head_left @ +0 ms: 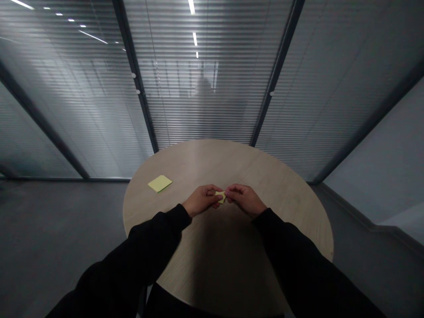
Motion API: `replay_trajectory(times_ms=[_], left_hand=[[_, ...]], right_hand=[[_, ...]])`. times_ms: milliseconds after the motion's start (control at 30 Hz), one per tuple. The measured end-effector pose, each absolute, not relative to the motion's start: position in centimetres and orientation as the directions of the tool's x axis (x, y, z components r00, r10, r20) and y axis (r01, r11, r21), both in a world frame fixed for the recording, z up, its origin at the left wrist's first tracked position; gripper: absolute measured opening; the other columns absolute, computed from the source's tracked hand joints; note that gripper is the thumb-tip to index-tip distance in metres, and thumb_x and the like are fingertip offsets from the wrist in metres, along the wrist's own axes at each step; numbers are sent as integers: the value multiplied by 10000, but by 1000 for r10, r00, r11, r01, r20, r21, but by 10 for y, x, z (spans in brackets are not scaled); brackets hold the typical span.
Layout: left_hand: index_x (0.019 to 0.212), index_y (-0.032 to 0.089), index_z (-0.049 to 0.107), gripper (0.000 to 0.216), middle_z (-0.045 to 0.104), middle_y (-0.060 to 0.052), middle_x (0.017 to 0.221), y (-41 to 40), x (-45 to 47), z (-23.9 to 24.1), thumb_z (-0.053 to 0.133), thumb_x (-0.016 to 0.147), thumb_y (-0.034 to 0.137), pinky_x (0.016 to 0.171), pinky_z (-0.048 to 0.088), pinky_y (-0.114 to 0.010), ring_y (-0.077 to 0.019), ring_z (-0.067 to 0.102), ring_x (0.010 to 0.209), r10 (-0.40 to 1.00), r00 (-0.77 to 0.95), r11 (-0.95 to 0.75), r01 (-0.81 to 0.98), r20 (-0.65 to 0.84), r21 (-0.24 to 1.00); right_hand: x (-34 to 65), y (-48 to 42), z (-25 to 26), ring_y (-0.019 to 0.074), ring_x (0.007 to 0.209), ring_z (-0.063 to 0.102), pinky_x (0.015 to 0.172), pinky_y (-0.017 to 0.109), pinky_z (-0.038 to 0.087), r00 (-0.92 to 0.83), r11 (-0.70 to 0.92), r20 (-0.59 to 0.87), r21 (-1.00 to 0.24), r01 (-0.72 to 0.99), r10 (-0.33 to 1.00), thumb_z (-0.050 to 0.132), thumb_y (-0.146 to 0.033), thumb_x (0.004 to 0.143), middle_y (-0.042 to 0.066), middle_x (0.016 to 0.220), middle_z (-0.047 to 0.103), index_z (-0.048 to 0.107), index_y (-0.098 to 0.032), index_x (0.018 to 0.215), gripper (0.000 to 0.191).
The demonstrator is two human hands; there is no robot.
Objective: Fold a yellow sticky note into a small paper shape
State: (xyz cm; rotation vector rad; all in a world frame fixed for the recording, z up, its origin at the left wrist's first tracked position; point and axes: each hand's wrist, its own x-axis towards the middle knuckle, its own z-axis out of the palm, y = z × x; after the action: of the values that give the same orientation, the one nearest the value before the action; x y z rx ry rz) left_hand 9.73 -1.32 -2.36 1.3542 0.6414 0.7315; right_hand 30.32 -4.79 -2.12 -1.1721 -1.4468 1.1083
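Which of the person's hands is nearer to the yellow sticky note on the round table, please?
The left hand is nearer, lying to one side of the yellow sticky note without touching it. The right hand is farther away, beyond the left hand from the note.

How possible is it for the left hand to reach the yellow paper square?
Probably yes: the left hand is close to the yellow paper square, and nothing lies between them on the table. But it now pinches a small yellow paper.
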Motion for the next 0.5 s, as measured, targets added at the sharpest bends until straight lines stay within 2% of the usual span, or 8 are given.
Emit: replay_trajectory(times_ms=[300, 500], left_hand=[[1021, 95, 638, 519, 718, -78, 828, -13, 97, -24, 857, 714, 452, 605, 506, -239, -98, 624, 602, 790, 613, 45, -102, 27, 994], [1056, 100, 630, 509, 720, -91, 862, -12, 97, -27, 838, 741, 441, 624, 511, -242, -102, 630, 627, 799, 599, 29, -119, 49, 992]], right_hand=[[302, -47, -22, 129, 627, 566, 644, 278, 433, -67, 136, 128, -984, 117, 989, 798, -490, 746, 7, 674, 654, 719, -154, 791, 348], [306, -48, -18, 132, 675, 599, 662, 280, 480, -76, 98, 96, -995, 18, 992, 784, -529, 764, 45, 824, 704, 750, -157, 948, 416]])
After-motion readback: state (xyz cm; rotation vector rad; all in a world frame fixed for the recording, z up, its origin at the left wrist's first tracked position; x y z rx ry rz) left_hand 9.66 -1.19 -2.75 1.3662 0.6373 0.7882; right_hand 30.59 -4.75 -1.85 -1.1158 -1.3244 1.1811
